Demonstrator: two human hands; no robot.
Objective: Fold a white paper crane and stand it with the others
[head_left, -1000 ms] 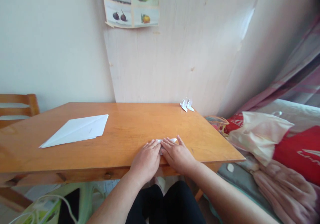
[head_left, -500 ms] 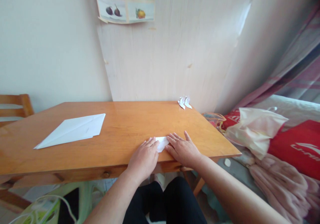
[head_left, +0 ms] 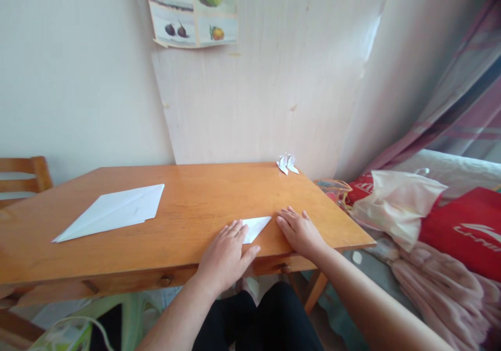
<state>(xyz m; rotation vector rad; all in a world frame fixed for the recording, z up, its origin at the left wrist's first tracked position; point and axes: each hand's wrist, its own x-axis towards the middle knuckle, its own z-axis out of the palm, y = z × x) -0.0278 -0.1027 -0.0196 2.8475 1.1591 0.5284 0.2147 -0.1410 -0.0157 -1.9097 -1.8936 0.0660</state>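
A: Change?
B: Right grip (head_left: 299, 231) is now off the folded paper (head_left: 256, 228), flat and empty just right of it.
A: Meaning?
B: Only left grip (head_left: 224, 250), uncurled, seems to steady it, by the worktop's (head_left: 195, 199) near edge.

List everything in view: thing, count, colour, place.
Table: 1, orange-brown, centre
Folded paper: 1, white, table's near edge
Large paper: count unclear, white, table's left part
Paper figures: 2, white, table's far right corner
Knobs: at least 2, brown, table front
Chair: 1, orange-brown, far left
Wall: 1, whitish, behind table
Fruit poster: 1, multicoloured, on wall
Curtain: 1, pinkish-grey, far right
Cream bag: 1, cream, right of table
Red bag: at least 1, red, right
Blanket: 1, pink, lower right
Green item: 1, pale green, lower left
Legs: 2, black-clad, bottom centre
Left hand: 1, bare, on folded paper
Right hand: 1, bare, right of folded paper, not touching
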